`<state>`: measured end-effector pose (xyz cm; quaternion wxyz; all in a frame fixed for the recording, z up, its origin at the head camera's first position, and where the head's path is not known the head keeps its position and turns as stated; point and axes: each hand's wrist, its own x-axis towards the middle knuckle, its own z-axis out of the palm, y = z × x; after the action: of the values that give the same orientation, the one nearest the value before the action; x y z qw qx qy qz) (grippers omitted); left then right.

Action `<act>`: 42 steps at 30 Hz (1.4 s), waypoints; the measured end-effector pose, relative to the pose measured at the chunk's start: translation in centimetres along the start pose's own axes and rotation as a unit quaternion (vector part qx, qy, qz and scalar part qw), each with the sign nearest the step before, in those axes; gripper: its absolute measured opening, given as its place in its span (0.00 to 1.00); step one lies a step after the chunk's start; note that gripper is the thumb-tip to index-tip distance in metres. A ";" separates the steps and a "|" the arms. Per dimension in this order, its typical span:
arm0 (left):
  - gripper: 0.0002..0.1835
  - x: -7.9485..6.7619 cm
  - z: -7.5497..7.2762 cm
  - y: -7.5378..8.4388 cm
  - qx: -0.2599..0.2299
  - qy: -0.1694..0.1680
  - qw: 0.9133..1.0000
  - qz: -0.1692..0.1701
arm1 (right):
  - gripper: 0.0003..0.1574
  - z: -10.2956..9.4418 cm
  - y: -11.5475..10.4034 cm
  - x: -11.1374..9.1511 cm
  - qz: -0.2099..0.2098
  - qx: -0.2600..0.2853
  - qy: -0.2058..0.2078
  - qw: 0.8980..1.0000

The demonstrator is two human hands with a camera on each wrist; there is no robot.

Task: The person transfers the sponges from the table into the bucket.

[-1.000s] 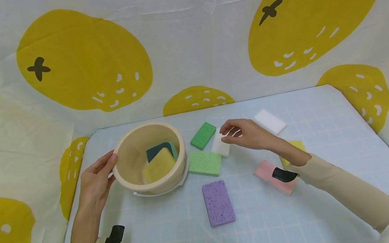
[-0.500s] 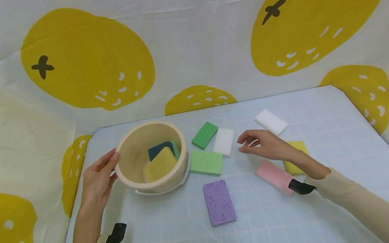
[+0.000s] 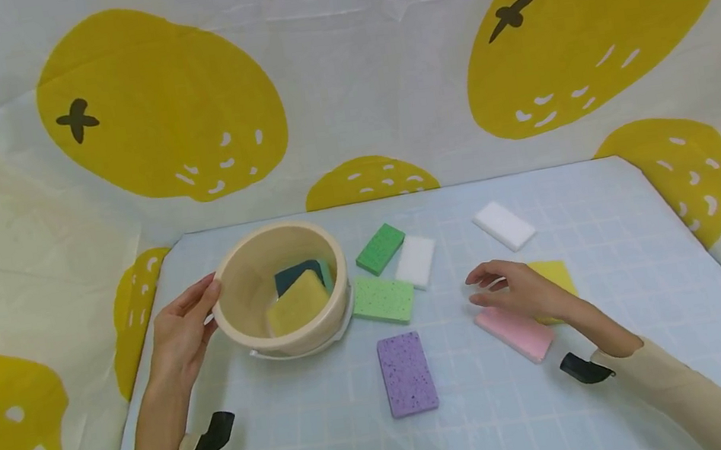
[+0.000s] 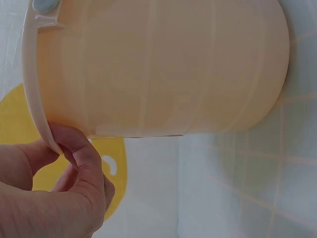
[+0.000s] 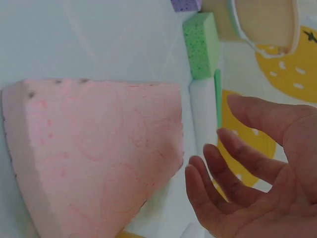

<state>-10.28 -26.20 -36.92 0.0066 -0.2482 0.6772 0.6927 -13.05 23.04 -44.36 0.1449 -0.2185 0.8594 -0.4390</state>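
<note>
My left hand (image 3: 183, 330) pinches the rim of a cream bucket (image 3: 226, 305) between thumb and fingers; the left wrist view shows the thumb inside and fingers curled under the lip. Inside the bucket lie a yellow sponge (image 3: 297, 304) and a dark blue one (image 3: 292, 278), with a pale green edge beside them. Over the far end of a pink sponge (image 3: 517, 335) hovers my right hand (image 3: 522, 288), fingers loosely bent and holding nothing. In the right wrist view a gap shows between those fingers and the pink sponge (image 5: 104, 148). Partly behind that hand lies a flat yellow sponge (image 3: 553, 278).
Right of the bucket sit a dark green sponge (image 3: 381, 249), a white one (image 3: 416, 262) and a light green one (image 3: 383, 299). A purple sponge (image 3: 407, 374) lies nearer, another white one (image 3: 504, 225) far right. A lemon-print curtain (image 3: 375, 84) stands behind the table (image 3: 320, 430).
My right hand has moved right and nearer, from above the white sponge beside the green ones to above the pink sponge. The left hand keeps its hold on the bucket rim.
</note>
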 end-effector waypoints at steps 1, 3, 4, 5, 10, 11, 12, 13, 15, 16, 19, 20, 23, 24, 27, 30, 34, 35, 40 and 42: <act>0.34 0.0 0.0 0.0 -0.001 0.000 1.000 -0.001 | 0.22 0.0 0.1 -0.2 -0.002 -0.002 0.001 1.000; 0.34 0.0 0.0 0.0 -0.006 -0.001 1.000 -0.001 | 0.21 0.0 0.4 -0.6 -0.007 -0.009 0.000 1.000; 0.34 0.0 0.0 0.0 -0.009 -0.002 1.000 -0.002 | 0.21 0.0 0.5 -0.8 -0.011 -0.014 -0.002 1.000; 0.34 0.0 0.0 0.0 -0.012 -0.003 1.000 -0.001 | 0.21 0.1 0.6 -1.0 -0.014 -0.021 -0.003 1.000; 0.33 0.1 0.0 -0.1 -0.024 -0.011 1.000 0.003 | 0.22 0.1 1.1 -1.8 -0.041 -0.055 -0.005 0.998; 0.33 0.2 0.0 -0.1 -0.026 -0.013 1.000 0.004 | 0.23 0.1 1.1 -2.0 -0.043 -0.063 -0.005 0.997; 0.33 0.2 0.0 -0.1 -0.029 -0.014 0.999 0.006 | 0.23 0.1 1.1 -2.1 -0.043 -0.071 -0.005 0.997; 0.33 0.2 0.0 -0.1 -0.032 -0.015 0.999 0.007 | 0.24 0.1 1.1 -2.2 -0.039 -0.079 -0.005 0.996; 0.32 0.2 0.0 -0.2 -0.035 -0.016 0.999 0.008 | 0.25 0.1 1.1 -2.5 -0.030 -0.091 -0.002 0.995; 0.32 0.3 0.0 -0.2 -0.035 -0.016 0.999 0.008 | 0.26 0.1 1.1 -2.6 -0.023 -0.093 0.000 0.995; 0.32 0.3 0.0 -0.2 -0.033 -0.015 0.999 0.009 | 0.26 0.2 1.1 -2.7 -0.004 -0.094 0.003 0.996; 0.32 0.3 0.0 -0.2 -0.033 -0.013 0.999 0.009 | 0.26 0.2 1.1 -2.7 0.003 -0.088 0.003 0.996; 0.32 0.3 0.0 -0.2 -0.034 -0.012 0.999 0.009 | 0.24 0.4 1.1 -2.6 0.022 -0.082 -0.003 0.996; 0.32 0.3 0.0 -0.2 -0.034 -0.011 0.999 0.009 | 0.24 0.4 1.1 -2.5 0.027 -0.082 -0.006 0.996; 0.32 0.3 -0.1 -0.3 -0.036 -0.011 0.999 0.008 | 0.25 0.4 0.8 -2.4 0.031 -0.087 -0.012 0.996; 0.32 0.3 -0.1 -0.2 -0.038 -0.009 0.999 0.006 | 0.25 0.2 0.5 -2.3 0.016 -0.090 -0.022 0.996; 0.32 0.2 -0.1 -0.2 -0.036 -0.006 0.999 0.006 | 0.22 -0.3 0.0 -2.0 -0.004 -0.091 -0.041 0.995; 0.32 0.2 -0.1 -0.1 -0.035 -0.006 0.999 0.007 | 0.21 -0.5 0.0 -2.0 -0.005 -0.090 -0.046 0.995; 0.33 0.1 0.0 0.0 -0.037 -0.006 0.999 0.001 | 0.15 -1.4 -0.4 -1.8 0.006 -0.089 -0.067 0.994; 0.33 0.1 0.1 0.1 -0.034 -0.003 0.999 -0.003 | 0.14 -1.7 -0.5 -1.7 0.007 -0.090 -0.074 0.993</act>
<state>-10.38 -26.16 -36.90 0.0025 -0.2484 0.6527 0.7157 -12.23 24.75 -42.91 0.1909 -0.2565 0.8837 -0.3417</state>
